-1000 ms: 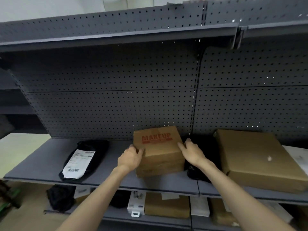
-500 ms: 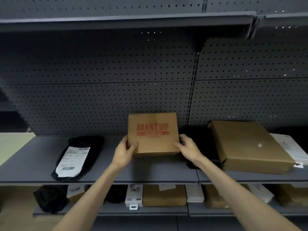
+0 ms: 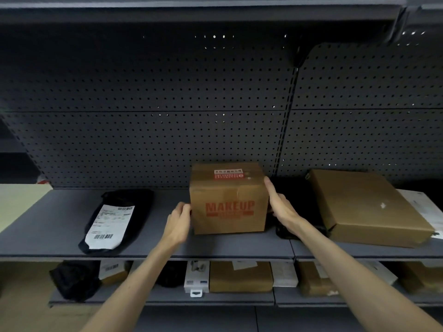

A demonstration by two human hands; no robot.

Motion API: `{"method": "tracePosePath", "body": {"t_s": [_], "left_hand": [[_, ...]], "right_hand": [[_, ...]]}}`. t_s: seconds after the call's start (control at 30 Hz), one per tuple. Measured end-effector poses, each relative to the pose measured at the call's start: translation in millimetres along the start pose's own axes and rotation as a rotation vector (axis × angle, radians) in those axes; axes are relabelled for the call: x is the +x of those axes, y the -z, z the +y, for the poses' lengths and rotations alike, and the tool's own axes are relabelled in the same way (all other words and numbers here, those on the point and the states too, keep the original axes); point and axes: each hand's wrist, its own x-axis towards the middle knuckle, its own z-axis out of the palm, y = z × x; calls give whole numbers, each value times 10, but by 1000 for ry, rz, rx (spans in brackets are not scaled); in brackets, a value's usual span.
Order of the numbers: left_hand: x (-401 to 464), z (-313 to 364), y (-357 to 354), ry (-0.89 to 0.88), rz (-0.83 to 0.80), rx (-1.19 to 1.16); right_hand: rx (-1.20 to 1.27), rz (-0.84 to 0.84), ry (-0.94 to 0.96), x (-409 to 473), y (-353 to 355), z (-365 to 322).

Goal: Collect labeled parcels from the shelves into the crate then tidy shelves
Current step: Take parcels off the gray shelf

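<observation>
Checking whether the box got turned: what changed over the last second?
Both hands tipped the MAKEUP box toward the person: its printed face now faces front and a red sticker shows on top. The left hand and right hand stay on its sides. Other parcels unchanged.

Dark perforated back panel (image 3: 143, 140) behind; pale floor (image 3: 16, 202) at left (partly seen)

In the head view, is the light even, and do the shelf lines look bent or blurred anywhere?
Head view: dim overall; the upper shelf shadows the pegboard. Wide-angle distortion bows the shelf edges near the borders. The MAKEUP box is sharp; the lower-shelf parcels look soft.
</observation>
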Motion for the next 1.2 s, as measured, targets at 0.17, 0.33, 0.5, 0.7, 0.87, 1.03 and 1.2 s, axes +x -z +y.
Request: {"method": "tracePosePath", "body": {"t_s": [0.17,0.33,0.5,0.7,0.87,1.03,1.2], "left_hand": [[25,153,32,76,-22,-45],[219,371,119,75,27,-106],[332,406,180,23,-63,-120],[316,217,267,-107,-112,-141],[228,-54,196,21,-107,-195],[131,-122,120,113,-113,-323],[120,-37,79,76,-148,-284]], "right_hand": [[-79,35,-69,100,-23,12],[12,56,-6,157,-33,-101],[54,-29,43,246,-26,-109],[-35,-54,183,188,50,-12],[-47,-57,127,216,20,249],[154,33,-3,236,-48,420],[224,-43,44,154,-106,310]]}}
